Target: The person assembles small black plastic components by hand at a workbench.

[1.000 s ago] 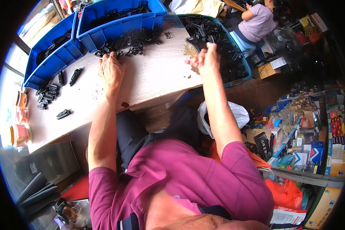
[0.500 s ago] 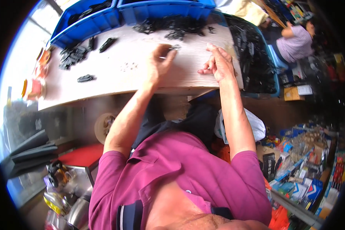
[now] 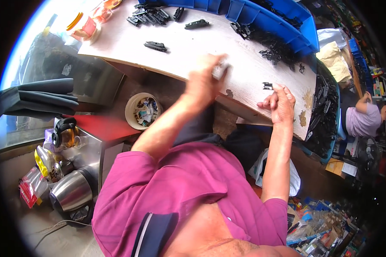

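Two hands on the table [image 3: 167, 55] – left hand [image 3: 203, 81] blurred, right hand [image 3: 281, 105] beside a black clip [image 3: 267, 85]

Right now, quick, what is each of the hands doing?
Left hand: blurred over the wooden table, maybe on something small and pale; cannot tell.
Right hand: fingers curled at the table edge beside a small black part; grip unclear.

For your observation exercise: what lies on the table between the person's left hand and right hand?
In the head view, between the left hand and right hand lies bare pale table, with one small black plastic part just beside the right fingertips.
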`<state>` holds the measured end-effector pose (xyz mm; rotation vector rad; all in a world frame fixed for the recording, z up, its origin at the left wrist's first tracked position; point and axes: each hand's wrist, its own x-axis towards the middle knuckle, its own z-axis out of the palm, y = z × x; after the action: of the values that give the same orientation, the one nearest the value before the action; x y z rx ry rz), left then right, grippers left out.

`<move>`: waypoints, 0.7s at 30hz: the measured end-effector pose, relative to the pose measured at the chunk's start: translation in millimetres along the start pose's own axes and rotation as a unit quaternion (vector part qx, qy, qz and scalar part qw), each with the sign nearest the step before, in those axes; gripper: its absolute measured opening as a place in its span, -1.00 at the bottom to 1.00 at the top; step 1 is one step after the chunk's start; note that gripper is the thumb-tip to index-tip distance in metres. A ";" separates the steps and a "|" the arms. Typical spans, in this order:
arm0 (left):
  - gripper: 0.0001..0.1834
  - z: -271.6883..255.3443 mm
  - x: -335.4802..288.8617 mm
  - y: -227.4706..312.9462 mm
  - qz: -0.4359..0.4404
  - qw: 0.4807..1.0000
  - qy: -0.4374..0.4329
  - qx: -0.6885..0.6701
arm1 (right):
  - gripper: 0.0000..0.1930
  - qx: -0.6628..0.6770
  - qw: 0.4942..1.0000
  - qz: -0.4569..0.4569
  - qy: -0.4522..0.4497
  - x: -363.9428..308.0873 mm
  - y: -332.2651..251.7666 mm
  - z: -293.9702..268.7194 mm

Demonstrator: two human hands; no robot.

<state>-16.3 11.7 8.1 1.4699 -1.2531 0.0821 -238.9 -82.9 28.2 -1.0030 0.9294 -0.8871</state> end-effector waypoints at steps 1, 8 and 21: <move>-0.64 -30.1 7.6 -2.8 -0.062 0.994 0.005 0.092 | -0.87 0.010 1.000 0.003 0.004 0.0 0.2 -1.6; -0.56 -98.6 36.4 -92.8 -0.039 0.915 -0.009 0.401 | -0.90 -0.005 1.000 -0.009 0.024 1.0 -0.3 -1.7; -0.72 -92.0 44.8 -106.0 -0.023 0.925 -0.014 0.379 | -0.89 0.027 0.999 -0.027 0.028 -3.2 3.2 -2.8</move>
<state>129.6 29.7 -1.8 2.1614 -1.2698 0.5684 -242.0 -79.9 25.2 -0.9644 0.9251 -0.9851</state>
